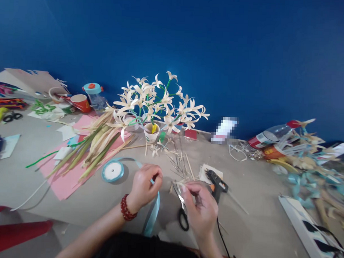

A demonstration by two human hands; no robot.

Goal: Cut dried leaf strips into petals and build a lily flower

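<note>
My left hand point(144, 185), with a red beaded bracelet at the wrist, is closed on a light blue ribbon point(153, 215). The ribbon hangs down from the fingers toward my lap, and its other end runs back to a spool point(113, 170) lying on the table. To the right, my right hand point(201, 205) is raised with thumb and fingers pinched together; what lies between them is too small to make out. Scissors point(182, 219) with black handles lie just left of that hand. A black glue gun point(217, 180) rests behind it.
Pale husk flowers point(158, 98) on green stems stand in a paper cup point(152, 133) at the back. Corn husks point(96, 151) lie on pink paper point(61, 183). Toward the right are a plastic bottle point(270, 135), tangled blue ribbon point(302, 184) and a power strip point(301, 227).
</note>
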